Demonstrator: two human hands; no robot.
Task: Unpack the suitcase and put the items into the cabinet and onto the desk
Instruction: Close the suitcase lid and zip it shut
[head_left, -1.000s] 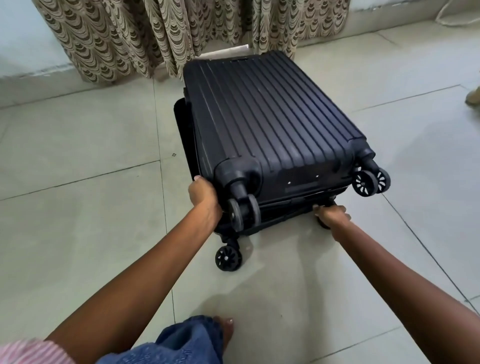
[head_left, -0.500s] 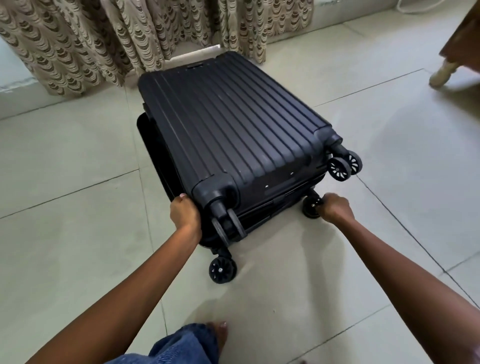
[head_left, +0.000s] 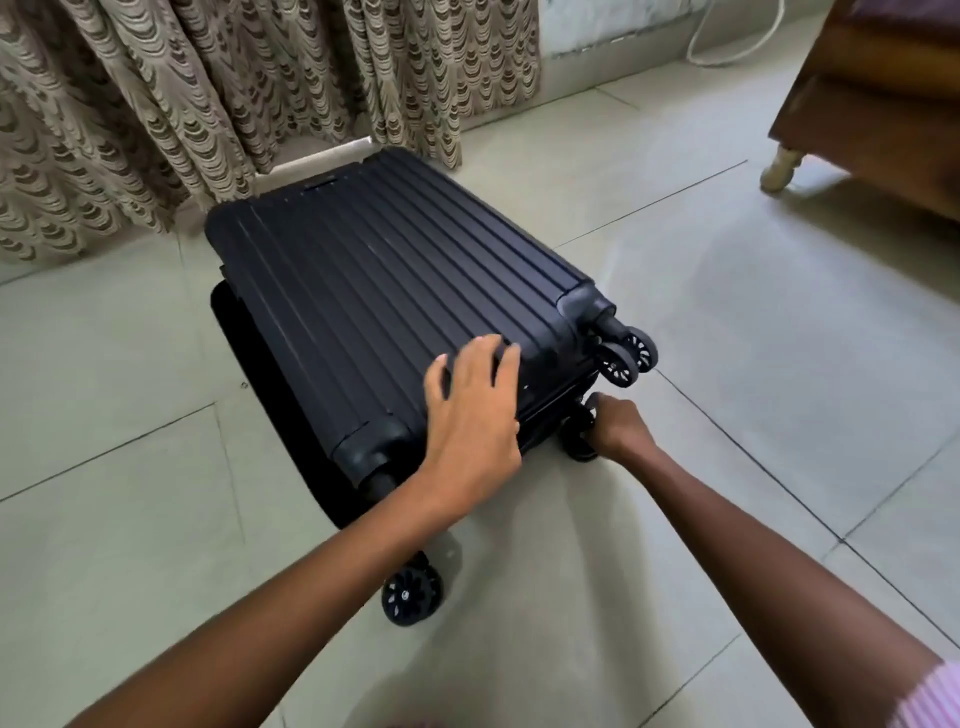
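Presently, the fingers of the left hand (head_left: 472, 415) are lying spread wide and nearly straight, palm down, on the ribbed top shell of the suitcase (head_left: 395, 291), close to its near edge. The right hand (head_left: 618, 427) is gripping the lower wheel (head_left: 581, 431) at the near right corner, fingers curling round it with the tips hiding behind it.

The suitcase, dark and hard-shelled, is lying flat on the tiled floor (head_left: 753, 322) with its wheel end facing near. An upper wheel pair (head_left: 626, 353) is sticking out at the right, just above the gripped wheel. A single wheel (head_left: 410, 595) is showing at near left, under the left forearm.

A patterned curtain (head_left: 234, 88) is hanging just beyond the suitcase's far end. Wooden furniture (head_left: 872, 104) is standing far right, well apart.
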